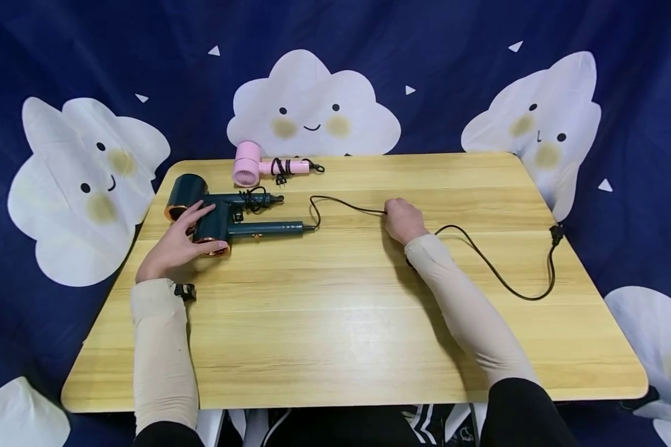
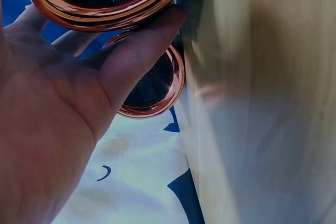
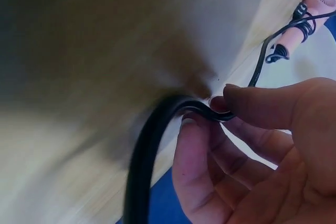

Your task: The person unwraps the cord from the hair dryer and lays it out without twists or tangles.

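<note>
Two dark green hair dryers lie side by side at the table's left. My left hand grips the head of the nearer dryer, thumb along its copper-rimmed end and fingers over the top. The farther green dryer sits just behind, its own cord bundled against its handle. In the left wrist view the copper rim shows close by the thumb. My right hand pinches the nearer dryer's black cord between thumb and fingertips. From there the cord loops right to its plug near the table edge.
A pink hair dryer with its cord wrapped round the handle lies at the back left edge. The wooden table has rounded corners. Behind it hangs a dark blue cloth printed with white clouds.
</note>
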Action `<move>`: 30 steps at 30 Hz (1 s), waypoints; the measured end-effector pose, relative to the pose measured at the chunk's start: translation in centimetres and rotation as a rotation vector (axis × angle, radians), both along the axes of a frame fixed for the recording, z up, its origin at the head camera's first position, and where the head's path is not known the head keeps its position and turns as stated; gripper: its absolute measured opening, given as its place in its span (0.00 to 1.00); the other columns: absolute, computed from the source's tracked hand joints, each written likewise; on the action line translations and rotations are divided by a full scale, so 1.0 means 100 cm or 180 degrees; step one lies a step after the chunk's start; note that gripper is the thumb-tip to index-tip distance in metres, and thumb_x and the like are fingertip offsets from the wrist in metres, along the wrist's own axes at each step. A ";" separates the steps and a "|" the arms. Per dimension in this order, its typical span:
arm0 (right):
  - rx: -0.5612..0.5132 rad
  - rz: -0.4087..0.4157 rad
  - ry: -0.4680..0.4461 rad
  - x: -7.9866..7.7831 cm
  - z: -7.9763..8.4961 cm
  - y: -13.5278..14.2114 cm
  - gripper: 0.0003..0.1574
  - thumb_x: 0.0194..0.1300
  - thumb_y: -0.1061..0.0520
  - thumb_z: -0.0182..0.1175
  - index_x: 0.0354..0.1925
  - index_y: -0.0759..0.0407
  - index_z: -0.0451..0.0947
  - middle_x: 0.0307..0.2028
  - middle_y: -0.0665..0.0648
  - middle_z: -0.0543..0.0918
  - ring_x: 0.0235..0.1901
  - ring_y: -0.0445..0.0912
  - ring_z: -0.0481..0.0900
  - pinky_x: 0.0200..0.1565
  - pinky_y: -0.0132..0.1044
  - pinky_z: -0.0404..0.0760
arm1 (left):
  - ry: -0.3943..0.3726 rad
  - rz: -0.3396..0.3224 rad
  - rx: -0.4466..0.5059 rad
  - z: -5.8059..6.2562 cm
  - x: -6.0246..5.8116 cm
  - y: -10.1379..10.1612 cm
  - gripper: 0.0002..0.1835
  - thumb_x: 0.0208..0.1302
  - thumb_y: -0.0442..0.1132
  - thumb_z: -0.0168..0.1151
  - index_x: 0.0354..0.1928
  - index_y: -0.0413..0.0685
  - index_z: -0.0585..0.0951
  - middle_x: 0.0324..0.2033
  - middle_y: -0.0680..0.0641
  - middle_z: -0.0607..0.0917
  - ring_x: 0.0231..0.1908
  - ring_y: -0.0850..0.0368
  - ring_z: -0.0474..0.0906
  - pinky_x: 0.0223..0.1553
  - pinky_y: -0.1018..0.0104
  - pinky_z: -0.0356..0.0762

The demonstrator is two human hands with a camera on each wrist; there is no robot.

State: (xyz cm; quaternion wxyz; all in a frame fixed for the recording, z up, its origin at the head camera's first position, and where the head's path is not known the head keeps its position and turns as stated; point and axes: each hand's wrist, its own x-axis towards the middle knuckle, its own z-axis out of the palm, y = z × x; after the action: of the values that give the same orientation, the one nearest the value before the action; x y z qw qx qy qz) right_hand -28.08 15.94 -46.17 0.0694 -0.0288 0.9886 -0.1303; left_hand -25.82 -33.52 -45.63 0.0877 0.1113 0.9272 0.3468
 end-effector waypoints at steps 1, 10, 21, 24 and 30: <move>-0.0017 -0.0014 0.0000 0.000 0.001 -0.001 0.11 0.71 0.56 0.55 0.44 0.61 0.81 0.45 0.62 0.84 0.44 0.56 0.83 0.44 0.55 0.82 | -0.0003 -0.0001 -0.0012 0.001 0.001 -0.001 0.51 0.53 0.56 0.74 0.76 0.71 0.55 0.79 0.52 0.40 0.77 0.37 0.39 0.65 0.25 0.52; -0.1169 0.0144 0.0374 0.005 0.021 -0.018 0.22 0.72 0.53 0.55 0.57 0.66 0.76 0.53 0.65 0.80 0.53 0.57 0.79 0.54 0.50 0.80 | -0.0050 0.0154 -0.0323 0.026 0.015 0.002 0.50 0.60 0.64 0.64 0.78 0.69 0.47 0.79 0.47 0.38 0.76 0.31 0.43 0.66 0.26 0.52; -0.3393 0.0332 -0.0620 -0.004 0.053 -0.088 0.22 0.72 0.58 0.56 0.60 0.68 0.71 0.54 0.68 0.78 0.52 0.61 0.80 0.55 0.45 0.82 | 0.0953 0.1448 0.0337 0.037 0.006 -0.012 0.30 0.71 0.60 0.50 0.66 0.51 0.75 0.59 0.42 0.76 0.45 0.61 0.76 0.42 0.81 0.69; -0.3729 0.0224 -0.0976 -0.007 0.056 -0.110 0.27 0.72 0.59 0.56 0.65 0.69 0.66 0.60 0.70 0.74 0.57 0.59 0.78 0.60 0.42 0.79 | 0.0832 0.1795 0.0491 0.033 -0.005 -0.018 0.31 0.72 0.61 0.46 0.67 0.50 0.73 0.64 0.41 0.71 0.51 0.56 0.77 0.50 0.75 0.70; -0.4313 -0.0098 -0.1520 -0.017 0.050 -0.149 0.34 0.73 0.59 0.54 0.71 0.67 0.57 0.68 0.69 0.66 0.65 0.59 0.71 0.70 0.45 0.69 | 0.0171 0.2118 0.0838 0.024 -0.019 -0.034 0.38 0.71 0.66 0.39 0.74 0.51 0.62 0.72 0.40 0.65 0.65 0.46 0.67 0.65 0.59 0.65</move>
State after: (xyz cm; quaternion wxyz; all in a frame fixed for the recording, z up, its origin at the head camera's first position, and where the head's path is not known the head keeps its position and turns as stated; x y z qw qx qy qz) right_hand -29.79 1.00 -41.19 0.2488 -0.0223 0.6486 -0.7189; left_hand -27.76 -36.93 -43.20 -0.0696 -0.1772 0.8620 0.4697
